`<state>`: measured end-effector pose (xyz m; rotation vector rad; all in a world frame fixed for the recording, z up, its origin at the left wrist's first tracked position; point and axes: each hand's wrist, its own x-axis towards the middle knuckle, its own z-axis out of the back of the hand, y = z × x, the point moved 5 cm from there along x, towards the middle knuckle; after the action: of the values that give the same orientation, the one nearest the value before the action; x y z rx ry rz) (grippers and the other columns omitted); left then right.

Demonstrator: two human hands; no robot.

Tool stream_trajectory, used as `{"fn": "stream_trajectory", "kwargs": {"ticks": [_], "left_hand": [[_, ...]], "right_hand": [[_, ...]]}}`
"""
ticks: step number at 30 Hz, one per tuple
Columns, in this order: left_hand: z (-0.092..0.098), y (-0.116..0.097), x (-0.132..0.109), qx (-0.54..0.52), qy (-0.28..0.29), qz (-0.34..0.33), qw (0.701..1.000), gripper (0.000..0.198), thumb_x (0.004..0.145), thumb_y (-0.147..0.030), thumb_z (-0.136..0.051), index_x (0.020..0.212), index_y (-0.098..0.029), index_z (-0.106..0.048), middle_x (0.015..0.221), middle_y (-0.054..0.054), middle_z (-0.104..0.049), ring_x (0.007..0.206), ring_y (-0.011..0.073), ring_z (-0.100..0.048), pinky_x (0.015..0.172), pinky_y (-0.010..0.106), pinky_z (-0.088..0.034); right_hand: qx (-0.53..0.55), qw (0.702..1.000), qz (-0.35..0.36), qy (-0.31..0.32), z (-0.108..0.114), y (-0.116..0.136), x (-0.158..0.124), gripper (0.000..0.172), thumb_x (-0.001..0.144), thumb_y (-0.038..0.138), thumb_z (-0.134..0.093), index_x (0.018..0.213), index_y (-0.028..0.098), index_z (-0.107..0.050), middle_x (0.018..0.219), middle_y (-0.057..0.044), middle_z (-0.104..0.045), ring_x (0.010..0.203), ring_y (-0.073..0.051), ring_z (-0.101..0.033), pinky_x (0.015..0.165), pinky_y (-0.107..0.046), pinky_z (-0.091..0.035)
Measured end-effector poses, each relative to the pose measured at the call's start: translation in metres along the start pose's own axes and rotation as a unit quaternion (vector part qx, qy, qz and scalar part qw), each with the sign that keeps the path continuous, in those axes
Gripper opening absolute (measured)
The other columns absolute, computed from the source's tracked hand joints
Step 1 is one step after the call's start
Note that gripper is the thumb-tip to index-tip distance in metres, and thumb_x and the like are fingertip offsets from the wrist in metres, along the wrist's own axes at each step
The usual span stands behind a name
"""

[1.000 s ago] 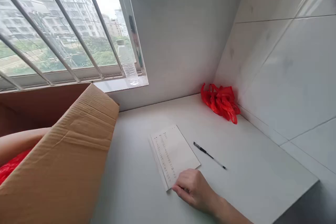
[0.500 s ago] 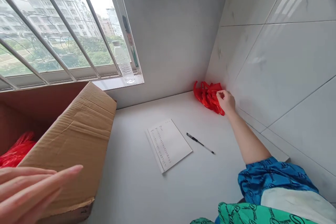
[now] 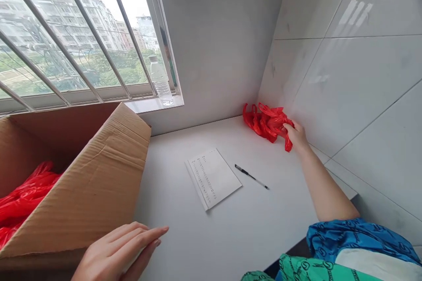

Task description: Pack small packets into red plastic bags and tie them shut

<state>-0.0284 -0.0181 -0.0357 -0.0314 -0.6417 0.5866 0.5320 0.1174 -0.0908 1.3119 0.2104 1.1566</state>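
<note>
At the back right corner of the white table, my right hand (image 3: pixel 297 137) pinches the edge of a crumpled red plastic bag (image 3: pixel 277 123), one of a small heap against the wall. My left hand (image 3: pixel 121 250) is over the table's near left part, in front of the cardboard box, fingers extended and holding nothing. A white booklet (image 3: pixel 216 180) with printed text lies mid-table. Just right of it is a black pen (image 3: pixel 252 176).
An open cardboard box (image 3: pixel 99 180) stands at the left, with red plastic bags (image 3: pixel 29 193) inside. A clear bottle (image 3: pixel 161 81) stands on the window sill (image 3: pixel 148 104). Tiled wall (image 3: pixel 362 96) bounds the right side.
My left hand has moved right, from over the box to the table. My right hand has closed on a red bag and drawn it slightly right and nearer. The view has shifted a little.
</note>
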Motion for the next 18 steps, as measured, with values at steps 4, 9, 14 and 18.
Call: {"fn": "stream_trajectory", "kwargs": {"ticks": [4, 9, 14, 18], "left_hand": [[-0.023, -0.015, 0.037, -0.068, -0.011, -0.010, 0.998, 0.030, 0.092, -0.012, -0.056, 0.116, -0.028, -0.065, 0.074, -0.002, -0.070, 0.064, 0.0121, -0.066, 0.058, 0.022, -0.054], [-0.046, 0.006, 0.079, -0.116, -0.131, 0.071, 0.982, 0.023, 0.095, -0.016, -0.056, 0.114, -0.025, -0.065, 0.095, 0.002, -0.072, 0.089, 0.0149, -0.067, 0.078, 0.027, -0.054], [-0.087, 0.056, 0.067, -0.072, -0.122, 0.239, 0.961, 0.031, 0.096, -0.030, -0.054, 0.127, -0.028, -0.060, 0.130, 0.006, -0.060, 0.119, 0.0223, -0.058, 0.096, 0.038, -0.050], [-0.119, 0.070, 0.050, -0.085, -0.064, 0.264, 0.959, 0.035, 0.099, -0.035, -0.048, 0.133, -0.029, -0.056, 0.138, 0.006, -0.055, 0.128, 0.0233, -0.052, 0.103, 0.041, -0.047]], "right_hand": [[0.126, 0.978, -0.016, 0.167, -0.048, 0.067, -0.027, 0.025, 0.088, 0.038, -0.058, 0.105, 0.021, -0.066, 0.096, -0.005, -0.071, 0.081, -0.018, -0.068, 0.073, -0.032, -0.057], [0.154, 0.908, 0.070, 0.384, -0.136, 0.131, -0.092, 0.024, 0.087, 0.028, -0.055, 0.106, 0.024, -0.069, 0.106, -0.004, -0.070, 0.097, -0.020, -0.068, 0.085, -0.036, -0.057], [-0.054, 0.919, 0.259, 0.291, -0.179, 0.124, -0.147, 0.028, 0.088, 0.019, -0.056, 0.114, 0.025, -0.065, 0.116, -0.006, -0.068, 0.111, -0.025, -0.062, 0.099, -0.049, -0.046], [-0.074, 0.926, 0.346, 0.130, -0.163, 0.128, -0.175, 0.014, 0.093, 0.021, -0.056, 0.103, 0.025, -0.066, 0.107, -0.005, -0.070, 0.103, -0.023, -0.062, 0.107, -0.050, -0.035]]}}
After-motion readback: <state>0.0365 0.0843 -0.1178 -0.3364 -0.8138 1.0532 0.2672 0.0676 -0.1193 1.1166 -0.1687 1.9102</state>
